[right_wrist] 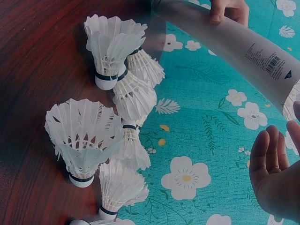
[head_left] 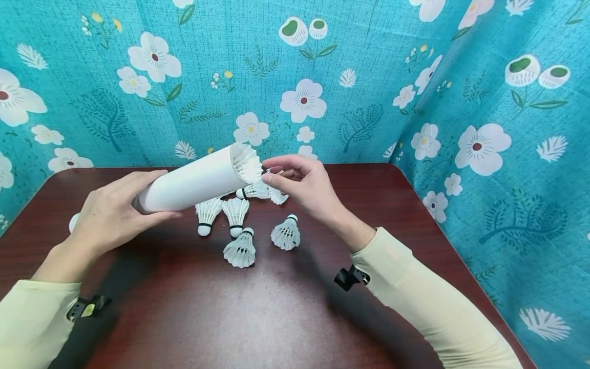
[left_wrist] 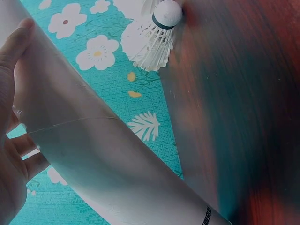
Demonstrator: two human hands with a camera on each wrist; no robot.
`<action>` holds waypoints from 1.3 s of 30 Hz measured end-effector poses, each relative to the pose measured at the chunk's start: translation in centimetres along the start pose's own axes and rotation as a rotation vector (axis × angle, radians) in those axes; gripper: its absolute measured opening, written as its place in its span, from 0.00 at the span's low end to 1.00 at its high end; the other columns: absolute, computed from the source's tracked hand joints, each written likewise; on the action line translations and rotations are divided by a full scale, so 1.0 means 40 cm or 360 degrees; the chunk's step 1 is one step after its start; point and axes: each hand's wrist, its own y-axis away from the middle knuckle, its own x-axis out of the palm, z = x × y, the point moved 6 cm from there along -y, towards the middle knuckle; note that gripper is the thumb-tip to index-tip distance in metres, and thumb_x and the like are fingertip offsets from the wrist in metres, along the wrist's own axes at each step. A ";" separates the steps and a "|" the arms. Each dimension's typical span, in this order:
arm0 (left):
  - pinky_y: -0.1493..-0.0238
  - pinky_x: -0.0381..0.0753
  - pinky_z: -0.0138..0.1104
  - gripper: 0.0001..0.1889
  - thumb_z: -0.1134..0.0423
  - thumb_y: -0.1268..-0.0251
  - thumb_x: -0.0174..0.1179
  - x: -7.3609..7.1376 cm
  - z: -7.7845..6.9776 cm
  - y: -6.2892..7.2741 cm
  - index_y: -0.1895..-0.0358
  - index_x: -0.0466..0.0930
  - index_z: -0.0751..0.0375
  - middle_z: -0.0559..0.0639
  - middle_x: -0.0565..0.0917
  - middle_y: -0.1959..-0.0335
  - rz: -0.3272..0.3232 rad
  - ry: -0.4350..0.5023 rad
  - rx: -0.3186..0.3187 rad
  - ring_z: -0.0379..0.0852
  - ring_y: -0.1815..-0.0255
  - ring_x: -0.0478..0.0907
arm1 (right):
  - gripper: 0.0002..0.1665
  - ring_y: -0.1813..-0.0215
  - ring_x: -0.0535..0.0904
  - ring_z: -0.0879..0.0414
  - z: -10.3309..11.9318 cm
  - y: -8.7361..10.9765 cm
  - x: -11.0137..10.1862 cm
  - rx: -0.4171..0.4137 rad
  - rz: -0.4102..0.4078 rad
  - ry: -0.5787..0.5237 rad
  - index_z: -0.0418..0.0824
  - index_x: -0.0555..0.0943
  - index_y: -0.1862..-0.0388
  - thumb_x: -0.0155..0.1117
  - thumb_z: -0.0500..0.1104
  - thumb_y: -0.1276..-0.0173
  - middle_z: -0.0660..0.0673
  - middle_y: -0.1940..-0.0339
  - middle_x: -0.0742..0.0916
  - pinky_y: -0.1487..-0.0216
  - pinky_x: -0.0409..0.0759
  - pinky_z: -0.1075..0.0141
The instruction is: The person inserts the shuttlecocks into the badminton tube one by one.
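A white cardboard tube [head_left: 193,185] is held in my left hand [head_left: 110,210], which wraps round its lower end, thumb along the near side. The tube tilts up to the right. At its mouth, the feathered skirt of a shuttlecock [head_left: 248,163] sticks out; its cork is hidden inside. My right hand [head_left: 304,184] is at that mouth, thumb and forefinger a little apart with their tips right at the feathers. In the right wrist view, its other fingers [right_wrist: 273,150] are loosely extended. Printed text and a barcode [right_wrist: 273,64] show on the tube.
Several white feather shuttlecocks lie on the dark red table [head_left: 258,318], among them one at the right [head_left: 286,234] and one nearest the front [head_left: 240,250]. A white round end [head_left: 74,222] shows behind the left hand. A teal flowered curtain [head_left: 369,92] hangs behind and at the right.
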 end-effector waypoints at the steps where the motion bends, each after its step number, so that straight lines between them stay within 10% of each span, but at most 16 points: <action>1: 0.59 0.75 0.51 0.47 0.55 0.71 0.86 0.000 0.000 0.000 0.35 0.79 0.51 0.54 0.83 0.45 -0.0001 -0.0001 0.0001 0.53 0.49 0.80 | 0.17 0.61 0.85 0.50 -0.001 0.000 0.001 -0.0002 0.0004 0.0003 0.38 0.86 0.46 0.72 0.39 0.34 0.46 0.56 0.88 0.64 0.79 0.64; 39: 0.60 0.73 0.48 0.47 0.51 0.72 0.86 0.004 -0.003 0.004 0.36 0.80 0.50 0.52 0.84 0.45 -0.0035 -0.0010 0.0030 0.51 0.49 0.80 | 0.15 0.62 0.83 0.55 -0.091 0.094 -0.063 0.0002 -0.0099 0.0378 0.42 0.87 0.53 0.77 0.38 0.40 0.50 0.57 0.86 0.63 0.82 0.60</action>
